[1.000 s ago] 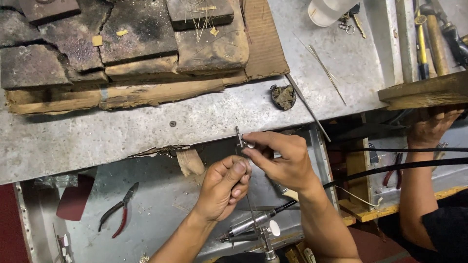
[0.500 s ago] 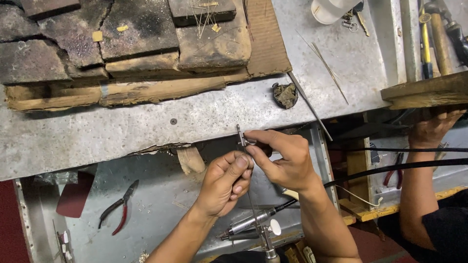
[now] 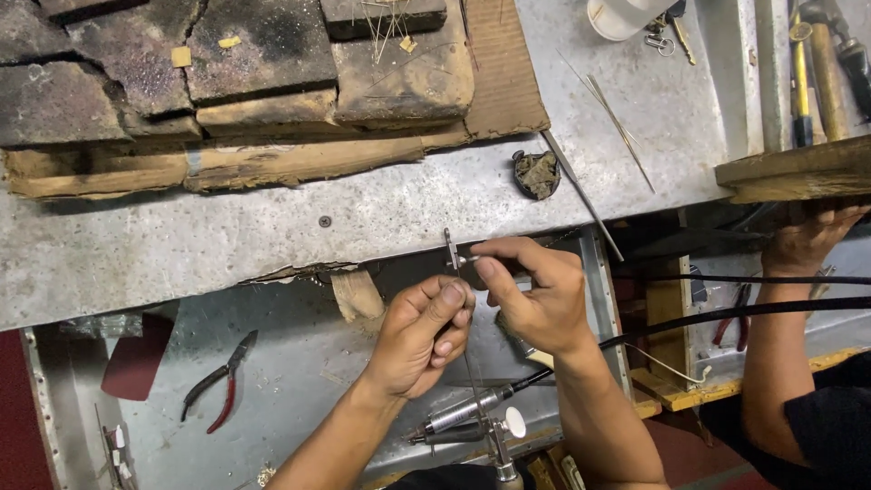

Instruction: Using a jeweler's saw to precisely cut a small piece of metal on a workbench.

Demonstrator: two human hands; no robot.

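My left hand [image 3: 419, 334] and my right hand [image 3: 531, 290] meet over the front edge of a metal-topped bench [image 3: 227, 245]. Between them stands a thin saw frame [image 3: 451, 250], its top end near the bench edge and its lower end with a round knob [image 3: 501, 449] near me. My right thumb and forefinger pinch the small screw part at the frame's top. My left fingers curl closed just below it, on or by the thin blade; I cannot tell if they grip it. A wooden peg [image 3: 356, 292] sticks out from the bench edge, just left of my left hand.
Charred bricks [image 3: 236, 63] lie on a wooden board at the back. Red-handled pliers [image 3: 220, 381] lie in the metal tray below. A rotary handpiece [image 3: 463, 413] with a black cable rests near me. Another person's arm [image 3: 789, 299] reaches under a wooden shelf at right. Hammers [image 3: 817, 54] lie far right.
Both hands stay together at the saw frame's top; the fingers shift slightly, and the view has moved a little.
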